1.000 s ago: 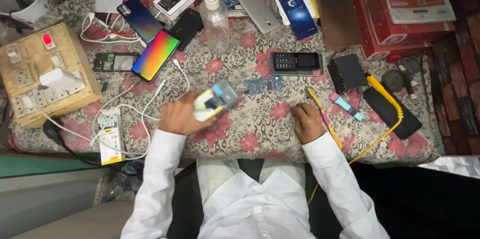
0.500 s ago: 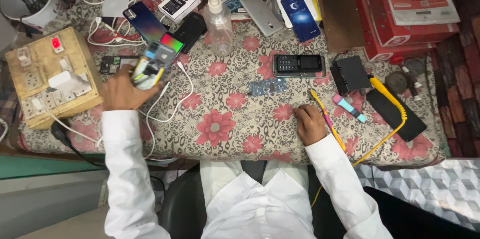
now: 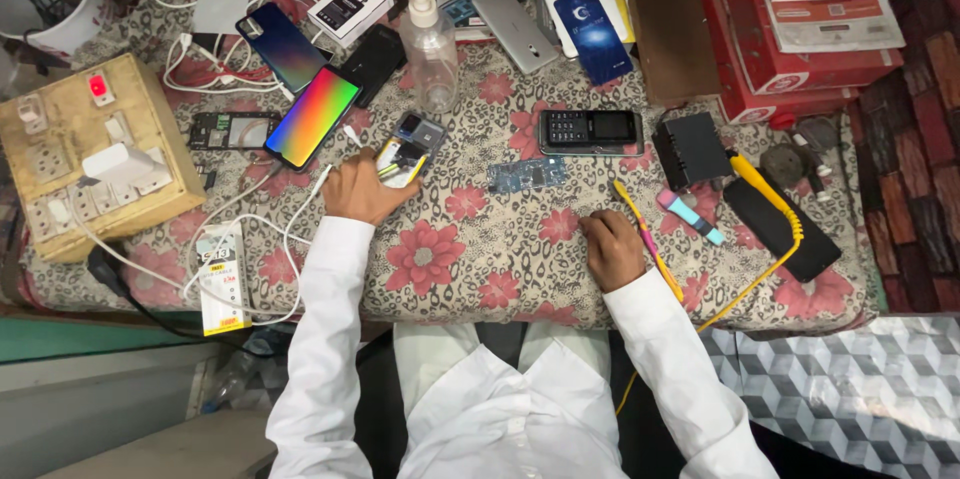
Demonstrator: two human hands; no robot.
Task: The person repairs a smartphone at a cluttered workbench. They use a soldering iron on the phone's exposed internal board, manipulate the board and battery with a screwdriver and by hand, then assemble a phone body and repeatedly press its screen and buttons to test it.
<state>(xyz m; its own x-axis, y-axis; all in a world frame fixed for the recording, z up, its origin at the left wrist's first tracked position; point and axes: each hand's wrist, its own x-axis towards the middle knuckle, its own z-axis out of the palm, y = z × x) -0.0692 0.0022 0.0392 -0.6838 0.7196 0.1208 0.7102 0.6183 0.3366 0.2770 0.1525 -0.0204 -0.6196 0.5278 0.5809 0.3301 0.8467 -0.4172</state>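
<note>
The left hand [image 3: 362, 189], left of the frame's centre, grips an opened phone [image 3: 408, 149] by its lower end. The fingers curl around the slim rectangular body, whose exposed inside shows yellow and white parts under a dark frame. The phone's far end tilts toward the top of the frame, just below a clear plastic spray bottle [image 3: 430, 44].

The right hand [image 3: 612, 249] rests right of centre on the floral cloth [image 3: 470, 259], a leopard-speckled fabric with red flowers. It is loosely curled with knuckles up, and whether it pinches anything cannot be told from this angle. Just beside it on the right lies a thin yellow-and-pink tool [image 3: 648, 239].

Between the hands lies a small blue circuit board [image 3: 527, 175], flat and rectangular. Above it sits a black keypad phone [image 3: 590, 129].

Left of the held phone lies a smartphone with a glossy rainbow-coloured back [image 3: 312, 117]. A bare black phone frame [image 3: 232, 129] is beside it. At the left edge stands a wooden switchboard [image 3: 90, 154] with sockets, a red switch and white cables trailing off it.

At the right, a coiled yellow cable [image 3: 775, 209] arcs over a flat black slab near a small black box [image 3: 690, 149].
</note>
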